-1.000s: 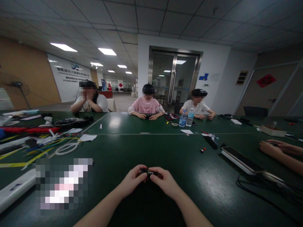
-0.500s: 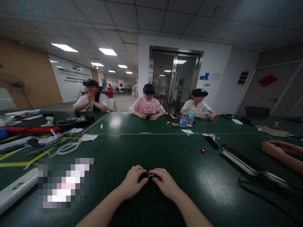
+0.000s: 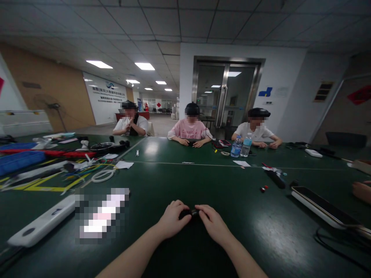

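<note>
A small dark object (image 3: 194, 212) with a shiny spot near its middle lies between my two hands, just above the tabletop; its kind cannot be made out. My left hand (image 3: 173, 221) is closed round its left end, thumb along the near side. At the other end, the thumb and fingers of my right hand (image 3: 213, 223) close on it and hide part of it. Both forearms reach in low from the front edge of the green table (image 3: 185, 181).
On the left lie a white power strip (image 3: 46, 220), a blurred-out bright rectangle (image 3: 106, 212), cables (image 3: 102, 175) and blue trays (image 3: 21, 162). To the right are a phone-like slab (image 3: 324, 206) and a black cord. Water bottles (image 3: 236, 147) stand farther back. Several people wearing headsets sit opposite.
My view has turned left, so the room and table things sit farther right. My right hand's fingers look straighter and slightly farther from the left hand. The dark object stays between both hands.
</note>
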A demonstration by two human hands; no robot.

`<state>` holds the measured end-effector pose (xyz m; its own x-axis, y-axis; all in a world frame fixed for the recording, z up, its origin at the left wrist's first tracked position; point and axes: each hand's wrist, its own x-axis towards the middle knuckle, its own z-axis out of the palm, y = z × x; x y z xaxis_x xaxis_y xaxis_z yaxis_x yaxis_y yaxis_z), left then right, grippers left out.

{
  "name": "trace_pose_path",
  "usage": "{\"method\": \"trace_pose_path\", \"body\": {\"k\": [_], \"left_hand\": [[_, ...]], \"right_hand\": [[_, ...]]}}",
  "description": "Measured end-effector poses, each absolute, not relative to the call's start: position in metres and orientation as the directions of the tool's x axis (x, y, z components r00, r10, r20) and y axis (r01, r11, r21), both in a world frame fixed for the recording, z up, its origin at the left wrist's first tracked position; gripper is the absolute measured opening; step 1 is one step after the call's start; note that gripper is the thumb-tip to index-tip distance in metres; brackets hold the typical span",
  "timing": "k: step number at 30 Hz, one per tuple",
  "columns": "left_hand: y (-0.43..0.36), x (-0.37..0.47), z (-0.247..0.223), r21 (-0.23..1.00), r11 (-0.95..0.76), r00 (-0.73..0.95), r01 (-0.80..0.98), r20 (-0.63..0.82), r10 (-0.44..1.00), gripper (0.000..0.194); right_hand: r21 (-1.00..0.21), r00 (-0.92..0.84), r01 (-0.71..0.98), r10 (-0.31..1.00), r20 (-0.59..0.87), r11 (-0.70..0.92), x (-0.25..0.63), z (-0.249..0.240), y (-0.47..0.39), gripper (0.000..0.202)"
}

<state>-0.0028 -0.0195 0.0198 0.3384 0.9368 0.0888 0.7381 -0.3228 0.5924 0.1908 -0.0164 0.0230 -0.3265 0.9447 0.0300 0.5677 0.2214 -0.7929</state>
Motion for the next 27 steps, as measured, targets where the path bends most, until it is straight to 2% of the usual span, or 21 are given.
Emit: {"method": "trace_pose_path", "body": {"k": [9,17,27], "left_hand": [[-0.02,-0.005,0.02,0.62,-0.333,0.353,0.711,0.096,0.931,0.037],[-0.019,-0.004,0.019,0.579,-0.348,0.362,0.738,0.096,0.927,0.035],[-0.018,-0.005,0.019,0.611,-0.343,0.366,0.713,0.092,0.926,0.039]], "right_hand": [[-0.793,-0.316,0.56,0.947,0.064,0.24,0.187,0.019,-0.013,0.027],[-0.771,-0.315,0.575,0.944,0.1,0.273,0.187,0.012,-0.009,0.029],[-0.765,-0.318,0.587,0.944,0.084,0.266,0.187,0.012,-0.009,0.026]]}}
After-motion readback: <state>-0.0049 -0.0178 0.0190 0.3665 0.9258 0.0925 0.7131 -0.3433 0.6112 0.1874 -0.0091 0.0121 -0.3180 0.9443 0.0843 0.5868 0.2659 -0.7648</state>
